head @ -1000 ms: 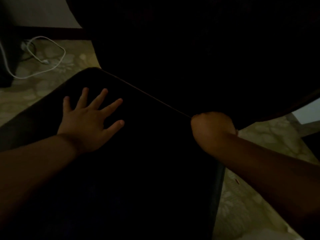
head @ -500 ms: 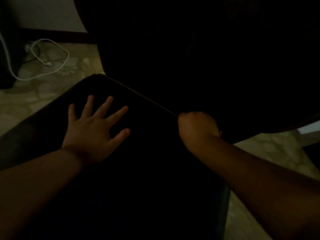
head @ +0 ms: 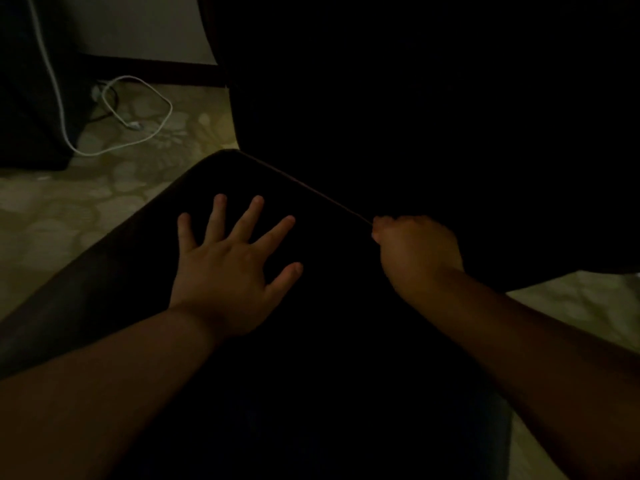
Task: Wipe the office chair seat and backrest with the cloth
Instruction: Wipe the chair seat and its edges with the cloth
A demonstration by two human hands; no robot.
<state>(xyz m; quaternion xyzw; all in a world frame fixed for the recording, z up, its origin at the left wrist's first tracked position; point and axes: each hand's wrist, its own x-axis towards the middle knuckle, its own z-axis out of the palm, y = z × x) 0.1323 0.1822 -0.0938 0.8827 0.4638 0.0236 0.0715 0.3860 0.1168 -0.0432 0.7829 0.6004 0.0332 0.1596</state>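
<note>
Well, a white cable (head: 114, 109) lies looped on the pale patterned floor (head: 69, 209) at far left. The left hand (head: 228, 265) presses flat, fingers spread, on the dark chair seat (head: 138, 258). The right hand (head: 417, 252) is balled into a fist at the seam under the black backrest (head: 415, 98) (the cloth is presumably inside, but in this darkness I cannot tell).

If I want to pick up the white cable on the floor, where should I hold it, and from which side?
Probably grip the white cable on the rounded loop lying flat on the bare floor, coming from above on its right, chair-facing side. Its left run goes up beside dark furniture, leaving fingers little room.
</note>
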